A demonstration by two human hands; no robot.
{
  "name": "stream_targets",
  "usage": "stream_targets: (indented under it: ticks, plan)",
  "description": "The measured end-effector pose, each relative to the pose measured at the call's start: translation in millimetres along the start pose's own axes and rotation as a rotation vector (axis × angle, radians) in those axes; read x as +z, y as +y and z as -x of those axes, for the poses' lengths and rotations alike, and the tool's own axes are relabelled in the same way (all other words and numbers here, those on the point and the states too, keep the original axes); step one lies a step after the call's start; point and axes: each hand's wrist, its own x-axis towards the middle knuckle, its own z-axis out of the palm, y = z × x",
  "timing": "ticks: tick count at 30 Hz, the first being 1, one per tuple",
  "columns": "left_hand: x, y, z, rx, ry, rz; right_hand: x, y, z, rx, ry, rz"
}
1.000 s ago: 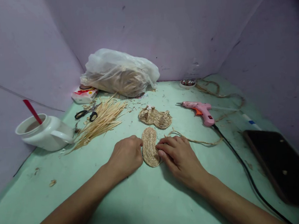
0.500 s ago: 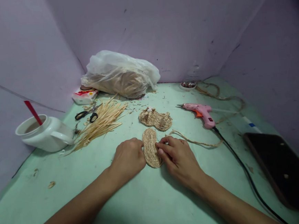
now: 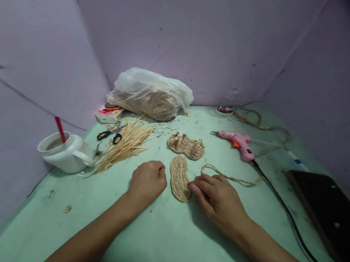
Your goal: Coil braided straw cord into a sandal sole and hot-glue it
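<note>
A braided straw piece shaped like a small shoe sole lies flat on the table in front of me. My left hand rests just left of it, curled closed and apart from it; anything inside is hidden. At the sole's lower right edge, my right hand has thumb and finger pinched together, touching the rim. What is between those fingertips is too small to make out. Beyond lies a second braided sole with a strap and a white trim. A loose braided cord runs right from behind my right hand.
On the right are a pink glue gun, its black cable and a dark phone-like slab. Leftward stand a white pot, straw strips and black-handled scissors. A plastic bag sits at the back wall.
My left hand has drawn away from the sole's left edge. The right hand stays at its right edge, slightly lower along it. The whole view has shifted a little.
</note>
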Motion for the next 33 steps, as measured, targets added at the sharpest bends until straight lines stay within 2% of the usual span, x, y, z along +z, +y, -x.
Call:
stream_targets:
  ticks: [3,6,10,13,15,22,27,33]
  plan:
    - [-0.6,-1,0,0.009,0.033,0.017,-1,-6,4,-0.112,-0.034,-0.097]
    - [-1.2,-4,-2,-0.008,0.086,0.043,-2,-3,7,-0.14,0.129,-0.143]
    - [0.9,-13,-7,-0.061,0.147,0.082,-10,13,5,0.059,0.425,-0.175]
    - [3.7,-15,-8,-0.089,0.166,0.098,-17,25,1,0.214,0.546,-0.168]
    - [4.6,-14,-8,-0.097,0.175,0.096,-20,30,-2,0.219,0.579,-0.155]
    - [2.2,6,5,-0.031,0.147,0.021,-17,40,-5,-0.075,0.35,-0.044]
    - [7.4,30,16,0.014,0.131,-0.075,-8,42,-5,-0.071,0.246,0.006]
    - [16.9,53,11,0.044,0.083,-0.196,0,36,-4,-0.027,0.124,0.001]
